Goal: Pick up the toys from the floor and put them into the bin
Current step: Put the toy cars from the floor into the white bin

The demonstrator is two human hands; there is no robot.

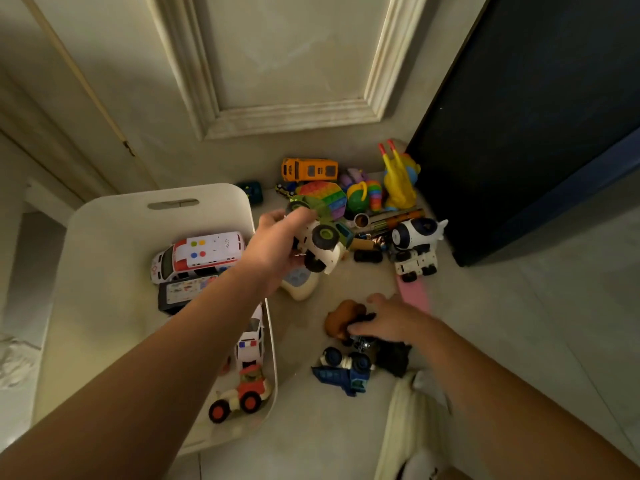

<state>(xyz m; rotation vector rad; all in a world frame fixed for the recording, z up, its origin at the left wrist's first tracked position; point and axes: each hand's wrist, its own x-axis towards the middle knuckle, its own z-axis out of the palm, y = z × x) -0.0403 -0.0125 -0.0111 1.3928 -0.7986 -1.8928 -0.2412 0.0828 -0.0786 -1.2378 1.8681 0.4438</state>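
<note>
Overhead, the person's left hand (pixel 277 244) reaches forward from a long outstretched forearm, its grip wrapped around a white and green plastic monster truck with big black wheels (pixel 320 245), held in the air just past the right rim of the pale rectangular plastic bin (pixel 114 244). The truck is tilted, wheels toward us. The right hand (pixel 388 322) is lower, palm down on the floor (pixel 519 306), fingers curled over a dark toy beside a brown rounded toy (pixel 343 318); what that dark toy is I cannot make out, as the hand covers most of it.

Inside the bin lie a white toy ambulance with coloured buttons (pixel 199 254), a flat dark box (pixel 187 292), a white police car (pixel 251 341) partly hidden by the left forearm, and a small red-wheeled tractor (pixel 242 396). On the floor a blue and white toy truck (pixel 346 370) lies overturned near the right hand. Farther back, against the wall, sit an orange toy bus (pixel 309 169), a rainbow pop-it pad (pixel 325 199), a yellow plastic toy (pixel 400 181) and a black and white robot dog (pixel 415 244). A cream controller (pixel 301 284) peeks out under the held truck.
</note>
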